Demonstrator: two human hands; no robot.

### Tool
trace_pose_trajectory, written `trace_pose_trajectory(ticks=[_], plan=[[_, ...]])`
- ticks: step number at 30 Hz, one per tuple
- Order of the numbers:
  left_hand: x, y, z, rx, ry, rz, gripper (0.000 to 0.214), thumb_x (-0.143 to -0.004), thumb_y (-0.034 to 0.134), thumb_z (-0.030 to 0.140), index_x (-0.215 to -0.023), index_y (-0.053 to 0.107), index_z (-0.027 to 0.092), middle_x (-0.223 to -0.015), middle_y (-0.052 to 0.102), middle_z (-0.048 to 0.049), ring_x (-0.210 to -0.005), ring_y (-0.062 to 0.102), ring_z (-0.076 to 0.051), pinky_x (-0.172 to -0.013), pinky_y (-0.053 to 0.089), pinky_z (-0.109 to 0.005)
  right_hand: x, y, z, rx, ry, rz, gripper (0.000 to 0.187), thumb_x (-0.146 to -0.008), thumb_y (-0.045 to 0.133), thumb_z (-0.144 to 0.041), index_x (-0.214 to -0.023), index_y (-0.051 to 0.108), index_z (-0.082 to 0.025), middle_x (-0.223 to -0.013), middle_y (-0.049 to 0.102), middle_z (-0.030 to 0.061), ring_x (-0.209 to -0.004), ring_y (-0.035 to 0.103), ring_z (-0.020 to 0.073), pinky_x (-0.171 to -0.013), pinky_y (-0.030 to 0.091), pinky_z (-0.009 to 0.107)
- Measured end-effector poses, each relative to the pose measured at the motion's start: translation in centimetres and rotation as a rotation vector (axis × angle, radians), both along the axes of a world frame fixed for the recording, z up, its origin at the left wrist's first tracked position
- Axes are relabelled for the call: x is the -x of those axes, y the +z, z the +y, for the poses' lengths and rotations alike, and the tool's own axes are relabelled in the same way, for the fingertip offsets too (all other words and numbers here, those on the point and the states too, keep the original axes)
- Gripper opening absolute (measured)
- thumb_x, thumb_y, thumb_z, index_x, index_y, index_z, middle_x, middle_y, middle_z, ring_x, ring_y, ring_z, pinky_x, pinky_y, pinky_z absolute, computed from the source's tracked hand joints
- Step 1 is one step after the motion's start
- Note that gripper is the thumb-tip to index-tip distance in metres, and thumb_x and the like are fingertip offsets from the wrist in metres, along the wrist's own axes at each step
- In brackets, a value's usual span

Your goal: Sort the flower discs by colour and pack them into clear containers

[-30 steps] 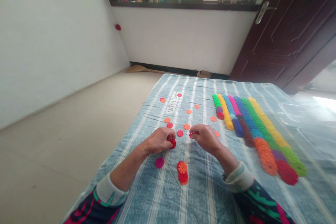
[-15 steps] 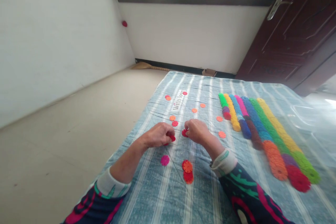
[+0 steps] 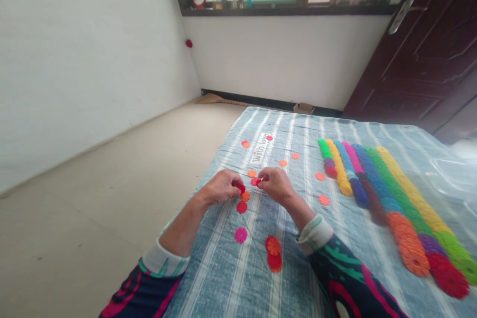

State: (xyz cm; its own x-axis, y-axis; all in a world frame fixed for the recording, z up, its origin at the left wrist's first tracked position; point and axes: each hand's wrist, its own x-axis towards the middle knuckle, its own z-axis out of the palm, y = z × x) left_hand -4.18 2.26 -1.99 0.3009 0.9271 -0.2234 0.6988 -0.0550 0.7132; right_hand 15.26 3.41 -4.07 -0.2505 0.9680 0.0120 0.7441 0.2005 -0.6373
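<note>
My left hand [image 3: 221, 187] is curled on the striped blue cloth [image 3: 335, 268], pinching a small red flower-shaped disc at its fingertips. My right hand [image 3: 274, 185] is also closed, pinching a red disc [image 3: 258, 182] just beside the left fingers. Loose discs lie around them: a red one [image 3: 242, 206] and an orange one [image 3: 245, 196] just below the hands, a pink one [image 3: 241, 234] nearer me, and an orange disc on red ones [image 3: 274, 251].
Long rows of stacked coloured discs [image 3: 387, 198] lie on the right of the cloth. More orange discs [image 3: 324, 199] are scattered further out. Bare floor [image 3: 74, 218] lies left of the cloth's edge; a dark door [image 3: 428, 59] stands at the back right.
Both hands have moved further out across the cloth and closer together. The camera view has shifted left, so a red and an orange disc now show below the hands.
</note>
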Motion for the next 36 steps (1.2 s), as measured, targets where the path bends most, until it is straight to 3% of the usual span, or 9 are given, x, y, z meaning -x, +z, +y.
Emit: trace_pose_trajectory(ticks=[3,6,11,16,20,24,29,32,36], plan=[[-0.1,-0.4,0.1,-0.043,0.043,0.006,0.016,-0.059,0.056,0.024,-0.067,0.065,0.015,-0.058,0.057,0.0028,-0.058,0.049,-0.011,-0.054,0.036,-0.022,1.3,0.2,1.2,0.048,-0.011,-0.121,0.027,-0.077,0.063,-0.023,-0.102,0.072,-0.018,-0.093,0.072,0.0072,-0.087,0.065,0.0179,-0.071,0.044,0.024],[-0.4,-0.9,0.2,-0.085,0.075,0.023,0.016,-0.061,0.055,0.026,-0.067,0.065,0.015,-0.058,0.057,0.0026,-0.057,0.049,-0.012,-0.055,0.037,-0.022,2.4,0.6,1.9,0.079,0.010,-0.255,0.023,-0.074,0.062,-0.019,-0.093,0.073,-0.015,-0.096,0.072,0.0125,-0.090,0.066,0.0234,-0.069,0.045,0.027],[-1.0,-1.5,0.2,-0.182,0.127,0.053,0.015,-0.063,0.054,0.025,-0.066,0.065,0.015,-0.059,0.057,0.0018,-0.059,0.050,-0.013,-0.056,0.038,-0.023,2.7,1.0,1.9,0.065,0.032,-0.266,0.018,-0.071,0.062,-0.015,-0.086,0.072,-0.019,-0.093,0.072,0.0087,-0.088,0.065,0.0208,-0.066,0.044,0.026],[-1.6,-1.7,0.0,-0.204,0.162,0.028,0.012,-0.063,0.054,0.022,-0.065,0.065,0.016,-0.061,0.060,0.0012,-0.061,0.054,-0.013,-0.057,0.040,-0.023,1.2,0.5,0.4,0.076,0.045,0.078,0.006,-0.068,0.068,-0.017,-0.074,0.070,-0.017,-0.074,0.070,0.0011,-0.074,0.063,0.0136,-0.060,0.041,0.020],[-2.3,-1.4,-0.3,-0.180,0.206,-0.021,0.014,-0.067,0.055,0.027,-0.068,0.064,0.016,-0.060,0.063,0.0004,-0.060,0.058,-0.015,-0.056,0.042,-0.023,0.1,0.0,-0.9,0.077,-0.046,0.327,0.002,-0.069,0.067,-0.017,-0.068,0.068,-0.017,-0.062,0.065,-0.0022,-0.062,0.060,0.0113,-0.059,0.041,0.020],[-3.1,-0.7,-0.5,-0.095,0.200,-0.087,0.016,-0.067,0.055,0.029,-0.070,0.064,0.016,-0.055,0.061,0.0014,-0.051,0.055,-0.014,-0.051,0.041,-0.024,0.0,-0.1,-1.4,0.183,-0.056,0.509,0.001,-0.070,0.068,-0.017,-0.069,0.068,-0.017,-0.055,0.060,-0.0050,-0.052,0.056,0.0096,-0.055,0.041,0.020],[-3.9,-0.4,-0.2,-0.095,0.061,-0.153,0.019,-0.062,0.061,0.030,-0.072,0.069,0.015,-0.068,0.067,-0.0006,-0.066,0.060,-0.017,-0.061,0.045,-0.025,-0.4,0.3,-1.4,0.087,-0.068,0.505,0.008,-0.066,0.068,-0.010,-0.065,0.070,-0.018,-0.055,0.057,-0.0065,-0.058,0.054,0.0085,-0.058,0.038,0.018],[-4.7,-0.1,0.2,0.016,0.023,-0.239,0.022,-0.063,0.064,0.028,-0.080,0.072,0.016,-0.075,0.070,-0.0007,-0.075,0.062,-0.018,-0.069,0.047,-0.026,-1.4,0.6,-1.5,0.035,-0.055,0.474,0.010,-0.069,0.067,-0.011,-0.063,0.070,-0.018,-0.053,0.053,-0.0067,-0.058,0.049,0.0081,-0.056,0.034,0.019],[-7.0,0.9,0.2,0.106,-0.013,-0.335,0.029,-0.067,0.067,0.035,-0.088,0.074,0.017,-0.083,0.071,-0.0022,-0.079,0.063,-0.019,-0.073,0.049,-0.028,-3.2,0.8,-2.1,-0.078,-0.098,0.426,0.011,-0.074,0.064,-0.013,-0.068,0.072,-0.019,-0.062,0.058,-0.0045,-0.064,0.051,0.0095,-0.060,0.035,0.020]])
